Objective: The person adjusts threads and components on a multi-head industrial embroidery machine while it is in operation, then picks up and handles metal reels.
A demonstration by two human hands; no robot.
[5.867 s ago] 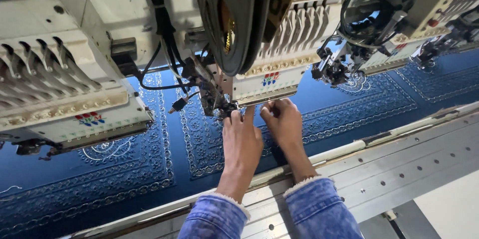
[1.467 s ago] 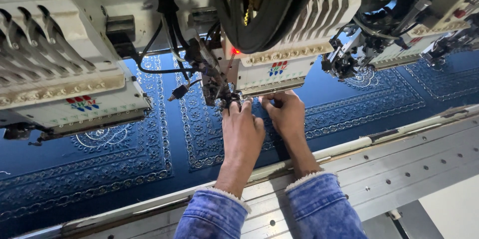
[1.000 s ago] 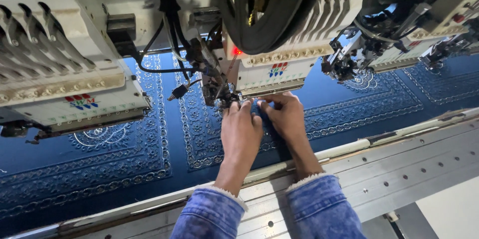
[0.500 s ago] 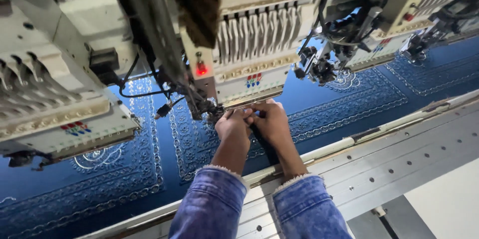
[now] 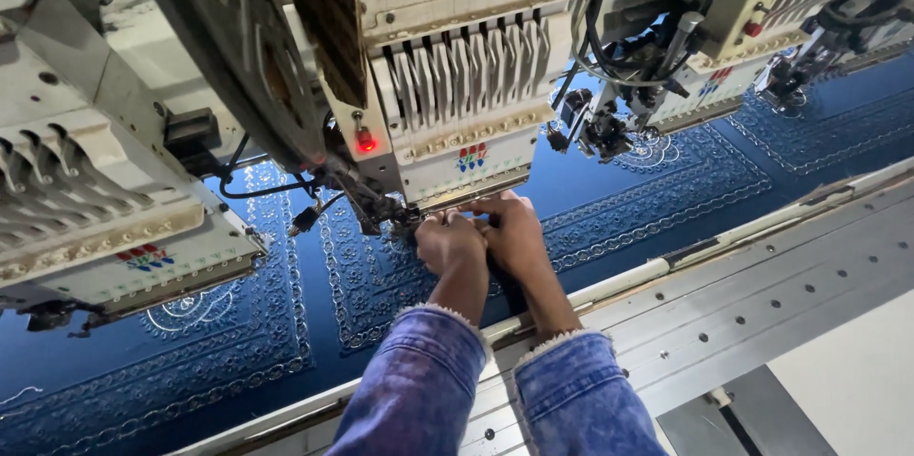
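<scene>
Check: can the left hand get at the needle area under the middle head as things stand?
Probably yes. The left hand is already at the needle area under the middle head, beside the right hand. Nothing blocks it; fingertip contact is hidden.

We are in a textile workshop, on the floor of an industrial embroidery line. We see a row of cream-coloured embroidery heads [image 5: 466,104] hung side by side, each with its bank of needle bars, cables and a red indicator lamp [image 5: 364,141]. Beneath them stretches one long dark blue cloth [image 5: 238,342] already covered with pale stitched borders and medallions. A grey metal machine bed [image 5: 762,294], drilled with holes, runs along the front edge.
</scene>
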